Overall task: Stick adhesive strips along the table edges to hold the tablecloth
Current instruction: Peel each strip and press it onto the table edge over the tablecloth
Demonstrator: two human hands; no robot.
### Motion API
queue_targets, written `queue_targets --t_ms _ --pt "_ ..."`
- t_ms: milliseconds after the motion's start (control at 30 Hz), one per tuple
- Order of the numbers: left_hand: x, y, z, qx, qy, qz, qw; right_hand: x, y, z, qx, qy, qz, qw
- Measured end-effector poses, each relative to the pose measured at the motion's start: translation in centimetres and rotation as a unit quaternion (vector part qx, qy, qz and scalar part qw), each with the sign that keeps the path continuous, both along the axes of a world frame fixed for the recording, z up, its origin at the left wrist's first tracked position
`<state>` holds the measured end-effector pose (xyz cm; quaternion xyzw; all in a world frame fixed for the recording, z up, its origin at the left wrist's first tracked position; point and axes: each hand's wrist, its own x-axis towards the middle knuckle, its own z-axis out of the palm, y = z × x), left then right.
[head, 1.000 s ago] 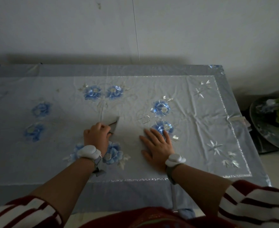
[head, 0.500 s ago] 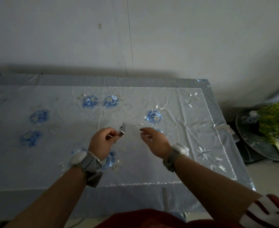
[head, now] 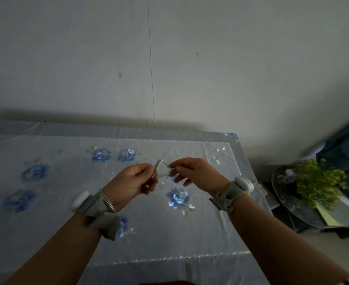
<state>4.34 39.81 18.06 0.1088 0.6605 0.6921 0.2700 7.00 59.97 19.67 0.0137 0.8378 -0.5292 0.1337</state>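
While the pale wall [head: 190, 58] fills the upper half of your view, the desk [head: 234, 136] lies below it, covered out to its edges by a shiny tablecloth [head: 77, 233] with blue flowers and a silver border line. Beyond the desk's right edge sits a round grey tray [head: 289, 210] carrying a yellow-green plant [head: 317, 184]; what lies behind it is too dark and blurred to name.

Your left hand [head: 128, 182] and your right hand [head: 198, 173] are both raised above the cloth, over the part of the desk nearer its right edge. Each wrist wears a grey wristband [head: 225, 197] with a white pod, and thin bangles [head: 107, 200] ring your left wrist.

Between the two hands you hold the adhesive strip [head: 161, 168], clear of the cloth. Your left thumb and fingers pinch one end, your right thumb and forefinger pinch the other, and the strip bends up to a point between them.

A short pale strip [head: 188, 273] lies across the near edge of the desk. Another small piece [head: 259, 187] shows at the right edge, partly hidden behind your right wrist.
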Motion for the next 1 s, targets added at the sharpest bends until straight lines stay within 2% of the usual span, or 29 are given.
queue_targets --t_ms 200,367,467,533,600,700,833,1000 --pt "-1.2 1.2 0.6 0.049 -0.092 -0.003 0.995 1.2 0.5 1.0 -0.093 -0.03 -0.01 0.995" --pt "-1.8 1.3 -0.1 0.068 -0.087 0.029 0.993 1.6 0.4 0.9 -0.197 -0.014 -0.084 0.977" --pt "-2.0 0.8 -0.6 -0.007 0.033 0.055 0.998 1.5 0.1 0.8 -0.21 0.011 -0.108 0.972" --pt "-1.9 0.9 -0.4 -0.1 0.145 0.082 0.981 1.4 -0.2 0.6 -0.18 0.005 -0.085 0.98" --pt "-1.8 1.0 0.1 -0.145 0.21 0.112 0.96 1.0 -0.8 0.7 -0.158 -0.004 -0.058 0.986" --pt "-2.0 0.8 0.3 -0.156 0.244 0.133 0.948 0.5 -1.6 0.9 -0.13 -0.007 -0.054 0.99" --pt "-2.3 0.6 0.3 -0.168 0.313 0.157 0.921 0.0 -2.3 0.8 -0.026 -0.018 -0.051 0.998" --pt "-2.2 0.7 0.2 -0.172 0.455 0.124 0.865 -0.5 -3.1 0.3 -0.005 -0.083 -0.065 0.994"
